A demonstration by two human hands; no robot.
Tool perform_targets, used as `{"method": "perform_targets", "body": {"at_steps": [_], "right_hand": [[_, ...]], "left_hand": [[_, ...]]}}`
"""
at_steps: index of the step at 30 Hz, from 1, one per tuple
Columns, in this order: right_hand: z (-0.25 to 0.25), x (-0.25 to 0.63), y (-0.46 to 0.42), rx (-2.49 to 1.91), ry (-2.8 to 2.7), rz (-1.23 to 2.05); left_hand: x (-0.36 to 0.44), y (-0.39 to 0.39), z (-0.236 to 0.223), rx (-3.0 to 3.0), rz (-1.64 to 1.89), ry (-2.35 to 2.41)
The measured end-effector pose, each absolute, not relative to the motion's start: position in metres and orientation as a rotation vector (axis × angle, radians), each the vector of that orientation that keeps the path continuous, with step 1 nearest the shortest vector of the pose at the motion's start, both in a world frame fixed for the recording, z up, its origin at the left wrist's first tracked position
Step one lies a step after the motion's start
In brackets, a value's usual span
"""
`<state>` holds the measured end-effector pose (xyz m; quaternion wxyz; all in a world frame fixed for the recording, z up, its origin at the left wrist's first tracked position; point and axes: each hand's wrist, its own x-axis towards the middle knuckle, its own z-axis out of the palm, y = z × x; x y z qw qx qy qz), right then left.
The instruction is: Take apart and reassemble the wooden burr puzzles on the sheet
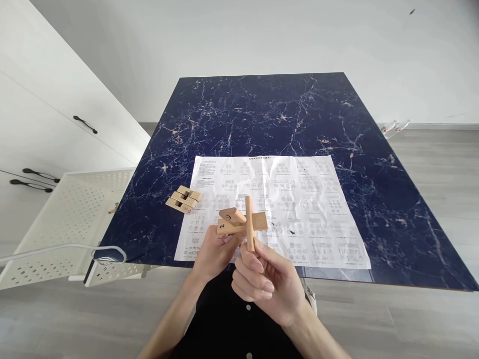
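Note:
My left hand (214, 255) is closed around interlocking wooden puzzle pieces (229, 227); one end face carries a black "2" and the piece above it has another dark mark. A flat end of wood sticks out on the right side of this cluster. My right hand (270, 283) pinches the lower end of an upright wooden puzzle piece (249, 224), which stands across the cluster. Whether that piece is slotted in or only held against the others I cannot tell. Several more wooden puzzle pieces (184, 198) lie together to the left, partly on the sheet's edge.
A creased, printed diagram sheet (318, 214) lies beneath my hands on the dark blue marbled table (262, 114). At the left stand a white perforated basket (45, 234) with a pale cable (75, 247) over it, and a white cabinet (56, 104) with black handles.

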<state>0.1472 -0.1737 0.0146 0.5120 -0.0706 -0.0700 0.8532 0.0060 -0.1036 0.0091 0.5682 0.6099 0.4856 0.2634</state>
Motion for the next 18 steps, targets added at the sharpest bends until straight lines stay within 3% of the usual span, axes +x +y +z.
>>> {"method": "perform_targets", "body": {"at_steps": [18], "right_hand": [[0.032, 0.124, -0.182, -0.242, -0.009, 1.872]], "left_hand": [[0.014, -0.106, 0.021, 1.422, 0.637, 1.14]]}}
